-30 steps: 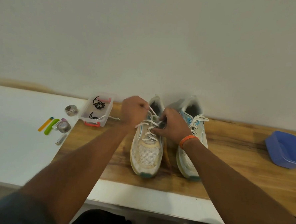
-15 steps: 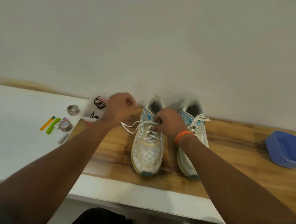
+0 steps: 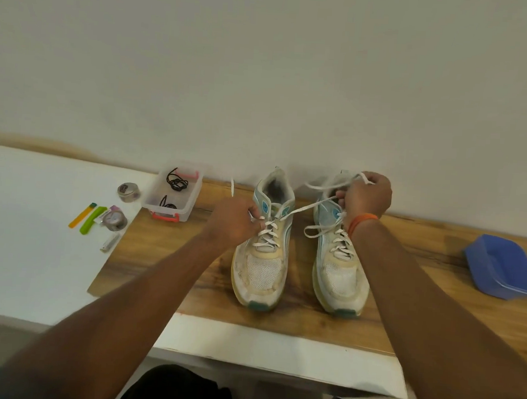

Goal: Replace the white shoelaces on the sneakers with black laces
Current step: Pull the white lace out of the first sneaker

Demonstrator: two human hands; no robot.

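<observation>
Unlacing left sneaker (image 3: 264, 245): left hand (image 3: 234, 223) pinching one white lace (image 3: 305, 208) end beside its collar, right hand (image 3: 368, 194) gripping the other. Better drawn out evenly, eyelet by eyelet.

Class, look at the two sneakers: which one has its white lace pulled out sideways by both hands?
The left-hand sneaker: its white lace stretches from left hand to right hand; the other's lies looped.

No legible text

Only faint, unreadable print seen on the label of the tape roll (image 3: 115, 219); none made out elsewhere.
</observation>
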